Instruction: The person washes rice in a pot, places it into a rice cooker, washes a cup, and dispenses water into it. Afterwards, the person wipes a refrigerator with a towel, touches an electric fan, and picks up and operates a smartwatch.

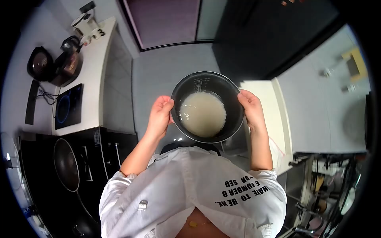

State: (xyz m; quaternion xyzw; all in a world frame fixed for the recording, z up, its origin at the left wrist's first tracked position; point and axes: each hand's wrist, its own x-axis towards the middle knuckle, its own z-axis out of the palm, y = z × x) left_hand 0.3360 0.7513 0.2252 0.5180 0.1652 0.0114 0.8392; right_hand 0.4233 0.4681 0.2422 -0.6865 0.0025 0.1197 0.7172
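Observation:
Between my hands is a dark rice cooker inner pot (234, 115), held up in front of my body with its mouth facing me. Cloudy water with pale rice (203, 114) lies in it, and measuring marks show on the far inner wall. My left hand (161, 112) grips the rim on the left side, thumb on top. On the right side of the rim, my right hand (251, 106) closes the same way. The fingers under the rim are partly hidden.
A rice cooker (66, 68) with its lid up stands on the left counter (92, 73), near a black induction hob (69, 106). A frying pan (66, 165) sits on the stove at lower left. To the right runs a white counter (274, 115); a dish rack (329, 198) is at lower right.

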